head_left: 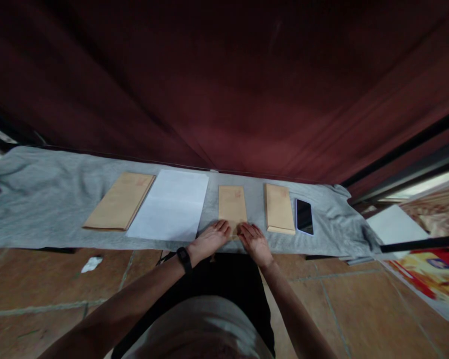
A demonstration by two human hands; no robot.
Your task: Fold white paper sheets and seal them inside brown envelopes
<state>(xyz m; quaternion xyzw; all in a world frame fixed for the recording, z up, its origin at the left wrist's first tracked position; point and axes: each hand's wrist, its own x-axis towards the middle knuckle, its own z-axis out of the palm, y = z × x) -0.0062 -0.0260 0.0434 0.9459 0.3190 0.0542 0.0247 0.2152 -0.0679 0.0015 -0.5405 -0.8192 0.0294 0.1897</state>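
Observation:
A brown paper envelope (232,202) lies lengthwise in front of me, with a faint reddish print near its far end. My left hand (217,233), a black watch on its wrist, has its fingers closed on the near left edge. On the near right edge my right hand (253,240) has curled fingers gripping the paper. The fingers partly hide the envelope's near end. To the left lies a stack of white paper (172,203), and beyond it a stack of brown envelopes (120,202). Another pile of brown envelopes (279,207) is on the right.
A phone (304,217) with a dark screen lies right of the right-hand pile. Grey cloth (60,174) covers the narrow surface, backed by a dark red fabric (224,99). Dark metal bars (407,147) and a red printed box (437,279) are at the right.

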